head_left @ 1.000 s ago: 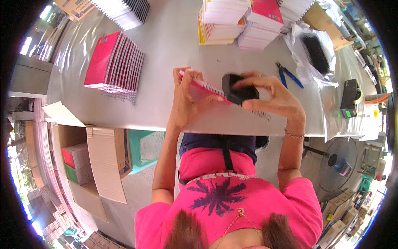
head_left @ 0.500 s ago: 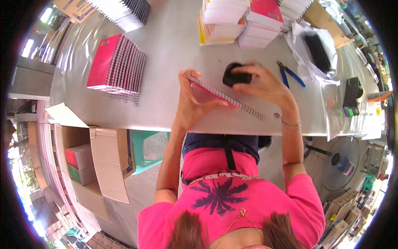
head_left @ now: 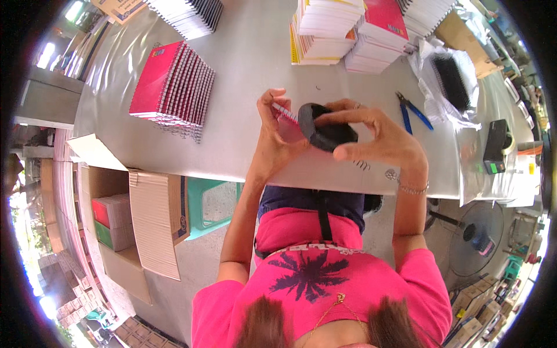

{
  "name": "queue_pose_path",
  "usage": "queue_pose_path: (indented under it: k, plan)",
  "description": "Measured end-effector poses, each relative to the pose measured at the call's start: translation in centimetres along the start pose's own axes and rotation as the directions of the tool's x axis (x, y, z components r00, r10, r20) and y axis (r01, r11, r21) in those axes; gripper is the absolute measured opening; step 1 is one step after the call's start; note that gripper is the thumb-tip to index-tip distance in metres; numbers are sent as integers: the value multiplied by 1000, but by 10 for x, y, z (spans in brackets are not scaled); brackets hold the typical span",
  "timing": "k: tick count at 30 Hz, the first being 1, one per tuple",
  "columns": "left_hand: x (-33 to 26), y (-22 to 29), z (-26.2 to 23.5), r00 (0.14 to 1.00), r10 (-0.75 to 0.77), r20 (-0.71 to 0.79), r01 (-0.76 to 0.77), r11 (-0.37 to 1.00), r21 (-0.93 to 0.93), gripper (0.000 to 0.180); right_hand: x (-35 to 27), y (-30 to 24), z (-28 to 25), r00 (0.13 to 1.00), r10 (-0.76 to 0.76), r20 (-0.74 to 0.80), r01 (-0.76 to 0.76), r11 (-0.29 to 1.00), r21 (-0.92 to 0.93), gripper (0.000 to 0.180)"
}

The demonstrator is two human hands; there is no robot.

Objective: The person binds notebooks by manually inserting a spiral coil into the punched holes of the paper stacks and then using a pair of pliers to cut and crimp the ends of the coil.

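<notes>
At the table's (head_left: 243,75) near edge, just above centre, both hands meet over a pink notebook (head_left: 286,124) held up off the surface. Left hand (head_left: 274,142) grips the notebook from the 9 o'clock side, thumb and fingers pressed onto its cover with the forefinger raised along the top edge. Right hand (head_left: 377,139) comes in from 3 o'clock, fingers spread and curled around a black coil (head_left: 325,126), which sits against the notebook's right edge; whether the coil is threaded into the holes cannot be told. Blue pliers (head_left: 413,111) lie on the table at 2 o'clock of the hands, near the right hand but apart from it. At 10 o'clock, well apart, rests a fanned stack of red notebooks (head_left: 171,87). At 12 o'clock stand taller piles of books (head_left: 348,29). Farther out at 2 o'clock a clear bag (head_left: 449,81) holds more black coils. Below the table at 8 o'clock, an open carton (head_left: 125,226) holds red and green packs.
</notes>
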State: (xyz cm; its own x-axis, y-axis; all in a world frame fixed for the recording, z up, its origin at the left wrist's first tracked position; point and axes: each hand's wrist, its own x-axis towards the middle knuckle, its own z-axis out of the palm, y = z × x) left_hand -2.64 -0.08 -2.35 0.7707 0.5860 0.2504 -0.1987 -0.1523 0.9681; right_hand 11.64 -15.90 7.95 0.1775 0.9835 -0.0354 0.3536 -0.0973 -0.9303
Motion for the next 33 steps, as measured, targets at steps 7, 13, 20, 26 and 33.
queue_pose_path:
  k: [7, 13, 20, 26, 33]
  plan:
    - [3, -2, 4, 999, 1, 44, -1, 1000, 10, 91, 15, 27, -5, 977, -8, -212, -40, 974, -221, 56]
    - [-11, -3, 21, 991, -46, -128, 50, 998, 27, 60, -24, 70, -30, 708, 84, -701, -440, 830, -344, 66]
    - [-16, 22, 22, 969, -205, -135, 197, 978, -68, 26, -87, 102, -18, 512, 72, -856, -777, 463, -426, 59]
    - [-11, 19, 20, 991, 44, -128, -51, 997, -52, 23, -89, 117, -36, 513, 0, -859, -744, 498, -444, 55]
    - [-13, 29, 10, 987, -154, -38, 152, 987, -60, 24, -71, 47, -11, 403, 225, -887, -152, 972, 178, 56]
